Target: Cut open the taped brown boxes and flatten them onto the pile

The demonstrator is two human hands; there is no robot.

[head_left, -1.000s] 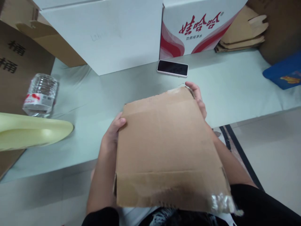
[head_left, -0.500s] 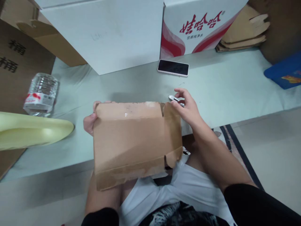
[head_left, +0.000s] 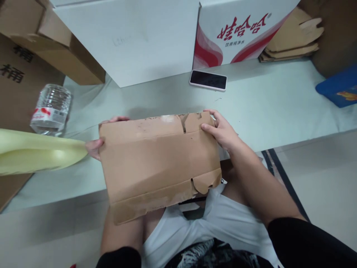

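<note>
A flattened piece of brown cardboard is held up over the table's near edge and my lap. It has creased flaps, slots and torn edges along its long sides. My left hand grips its left end, thumb in front and the other fingers mostly behind. At the upper right corner, my right hand pinches the sheet with the thumb on its face and fingers behind the edge. No cutter is visible in either hand now.
A phone lies before a white carton with red print. A water bottle and a pale yellow object are at left. Folded cardboard and a blue container are at right, on the pale green tabletop.
My right hand has gone from a small light-coloured cutter to the cardboard's upper right corner, and the cutter is out of sight. The cardboard's left end has shifted left with my left hand.
</note>
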